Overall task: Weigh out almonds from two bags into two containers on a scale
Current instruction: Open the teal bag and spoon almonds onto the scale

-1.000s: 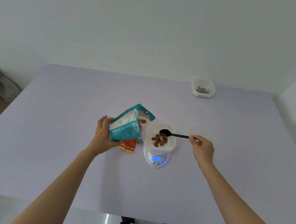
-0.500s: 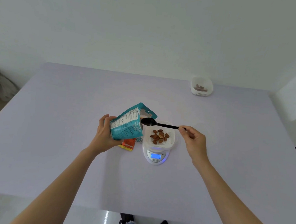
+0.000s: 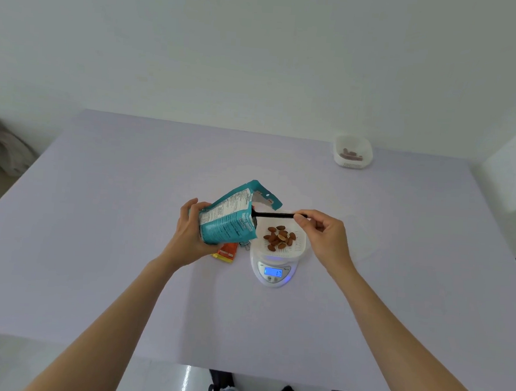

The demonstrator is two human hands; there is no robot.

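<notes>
While in left hand [image 3: 191, 236], bag [image 3: 227, 220] around spoon [image 3: 275, 215]

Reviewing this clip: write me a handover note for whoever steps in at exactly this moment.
Left hand grips the tilted teal bag, mouth toward the scale.
Right hand pinches the black spoon by its handle end; its bowl is inside the bag mouth.
White container sits on the scale, a small pile of almonds in it; display lit.
Second container, far right on the table, holds a few nuts.
Orange bag lies partly under the teal one.
Left: likely more scoops into the container on the scale.
</notes>
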